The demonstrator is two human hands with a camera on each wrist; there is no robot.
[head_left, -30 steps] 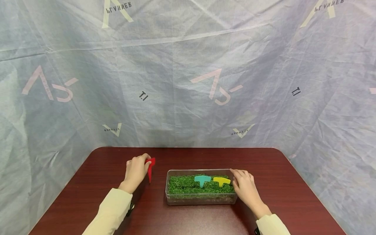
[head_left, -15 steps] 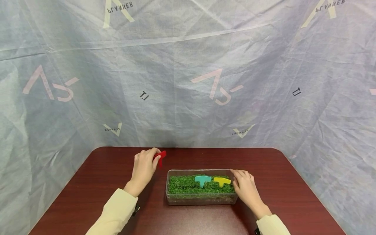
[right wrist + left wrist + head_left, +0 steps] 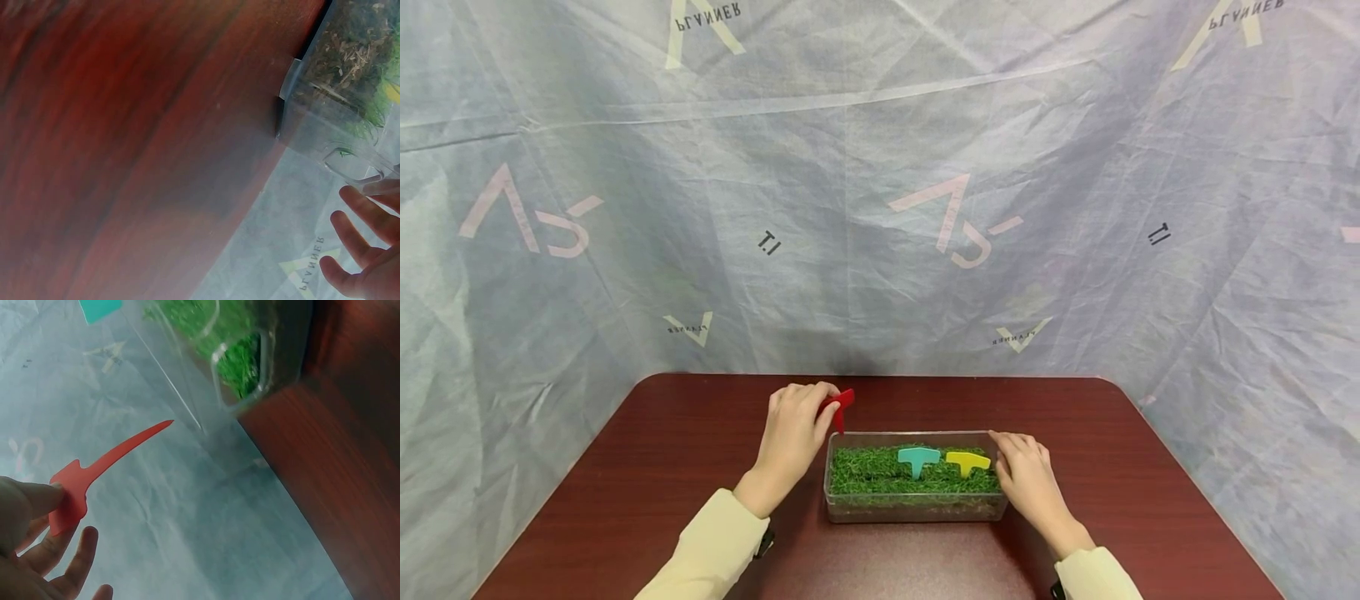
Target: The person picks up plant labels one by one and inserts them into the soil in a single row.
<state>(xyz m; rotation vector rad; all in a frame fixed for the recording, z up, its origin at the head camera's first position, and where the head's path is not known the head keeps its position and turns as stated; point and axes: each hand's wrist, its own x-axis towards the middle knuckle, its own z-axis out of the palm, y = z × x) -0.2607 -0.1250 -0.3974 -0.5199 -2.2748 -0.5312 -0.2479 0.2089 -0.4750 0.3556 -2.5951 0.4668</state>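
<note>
My left hand (image 3: 796, 429) pinches a red T-shaped plant label (image 3: 843, 402) by its broad head. In the head view its stem points down at the back left corner of a clear plastic box (image 3: 917, 510). The whole label (image 3: 74, 494) shows in the left wrist view, with the slim pointed stem away from the fingers. Green artificial grass (image 3: 868, 471) fills the box. A teal label (image 3: 918, 456) and a yellow label (image 3: 967, 461) stand upright in it. My right hand (image 3: 1028, 479) rests at the box's right end, fingers spread and fairly straight, fingertips at the rim.
The box stands on a dark red-brown wooden table (image 3: 647, 492) with rounded far corners. A grey printed cloth (image 3: 850, 208) hangs behind the table and along both sides. Brown bits (image 3: 350, 53) show beneath the grass through the box wall in the right wrist view.
My left hand has carried the red label up and to the right, from the table's left part to the box's back left corner. The right hand and the box have stayed put.
</note>
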